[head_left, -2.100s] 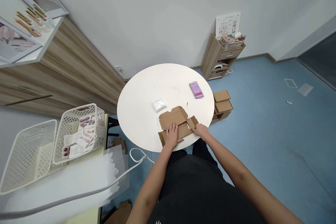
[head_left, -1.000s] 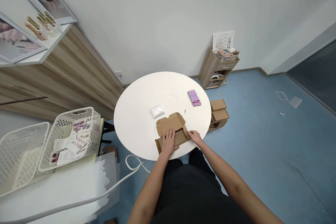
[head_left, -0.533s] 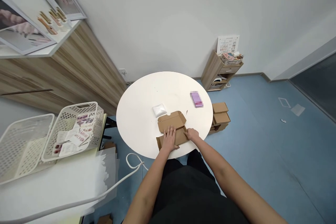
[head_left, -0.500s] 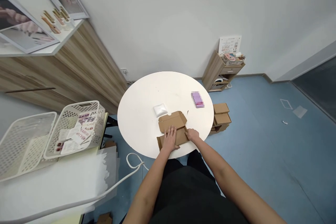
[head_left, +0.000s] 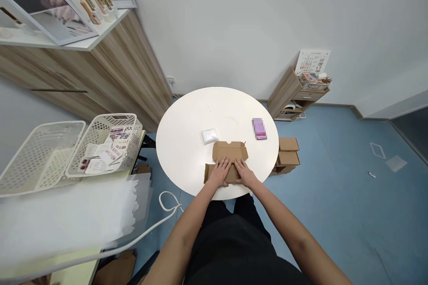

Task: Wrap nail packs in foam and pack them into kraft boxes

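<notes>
A brown cardboard box (head_left: 230,150), partly unfolded, lies near the front edge of the round white table (head_left: 180,142). My left hand (head_left: 220,172) rests on its lower part, fingers spread. Beside it my right hand (head_left: 245,173) presses on the right side of the same cardboard with its fingers apart. Just behind the box is a small white packet (head_left: 209,136). A purple item (head_left: 259,128), pixelated in the view, lies on the right of the table.
White perforated baskets (head_left: 107,147) stand on a side table at left, one holding printed cards. Brown boxes (head_left: 288,151) are stacked right of the round table. A small wooden cabinet (head_left: 284,91) stands by the wall. A white cable (head_left: 150,229) hangs at lower left.
My right hand has moved from the cardboard's right edge onto its surface and opened flat. The cardboard now lies straighter to the table's front. The camera view has shifted.
</notes>
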Action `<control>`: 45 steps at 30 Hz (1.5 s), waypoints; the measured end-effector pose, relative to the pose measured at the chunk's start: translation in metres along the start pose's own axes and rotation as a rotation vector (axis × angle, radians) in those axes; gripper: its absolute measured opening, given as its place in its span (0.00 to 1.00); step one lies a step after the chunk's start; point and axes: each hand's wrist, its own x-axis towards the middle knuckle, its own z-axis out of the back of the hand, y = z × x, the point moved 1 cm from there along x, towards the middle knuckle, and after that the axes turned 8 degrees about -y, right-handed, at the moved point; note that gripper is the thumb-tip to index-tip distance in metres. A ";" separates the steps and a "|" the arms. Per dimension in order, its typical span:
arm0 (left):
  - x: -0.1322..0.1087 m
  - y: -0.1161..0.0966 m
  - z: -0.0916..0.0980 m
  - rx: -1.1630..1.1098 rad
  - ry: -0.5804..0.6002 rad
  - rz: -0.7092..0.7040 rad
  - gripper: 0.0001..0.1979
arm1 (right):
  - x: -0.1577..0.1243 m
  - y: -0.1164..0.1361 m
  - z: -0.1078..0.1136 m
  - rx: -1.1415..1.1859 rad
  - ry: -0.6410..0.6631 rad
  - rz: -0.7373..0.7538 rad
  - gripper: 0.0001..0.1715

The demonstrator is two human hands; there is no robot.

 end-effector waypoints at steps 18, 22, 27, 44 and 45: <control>-0.069 0.024 0.017 -0.723 -0.273 0.939 0.14 | 0.004 -0.011 -0.011 0.085 0.025 -0.047 0.69; -0.052 0.006 0.027 -0.622 -0.205 0.881 0.15 | 0.004 -0.010 -0.009 0.081 0.026 -0.050 0.70; -0.035 -0.006 0.028 -0.347 -0.109 0.771 0.18 | 0.005 -0.008 -0.007 0.078 0.043 -0.062 0.70; -0.028 0.003 0.019 -0.502 -0.167 0.807 0.37 | 0.004 -0.006 -0.005 0.096 0.054 -0.059 0.70; -0.026 0.004 0.019 -0.520 -0.159 0.813 0.36 | 0.004 -0.006 -0.005 0.094 0.056 -0.059 0.70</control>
